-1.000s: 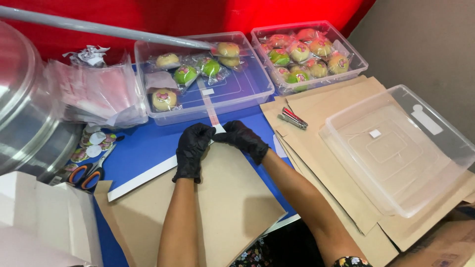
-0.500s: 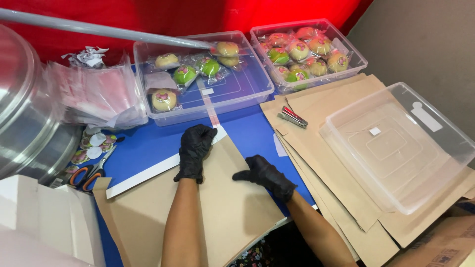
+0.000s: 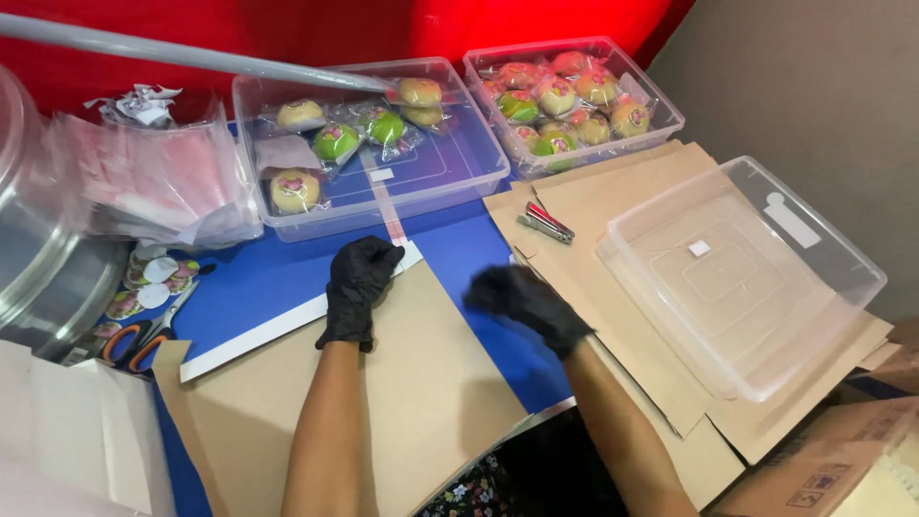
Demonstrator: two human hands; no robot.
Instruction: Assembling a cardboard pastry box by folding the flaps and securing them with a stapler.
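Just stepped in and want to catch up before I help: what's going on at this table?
A person in black gloves is working with flat brown cardboard on a blue table. The left hand presses flat on the cardboard sheet in front of them, while the right hand, blurred, hovers over the sheet's right edge and grips nothing. More cardboard sheets lie to the right under an upturned clear tub. Two clear tubs of wrapped round pastries sit behind.

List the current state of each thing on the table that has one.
left hand: gloved, pressed flat on the cardboard sheet
right hand: gloved, blurred, holds nothing
left bin: open, few wrapped buns
right bin: open, nearly full
empty bin: upside down on cardboard
scissors: closed
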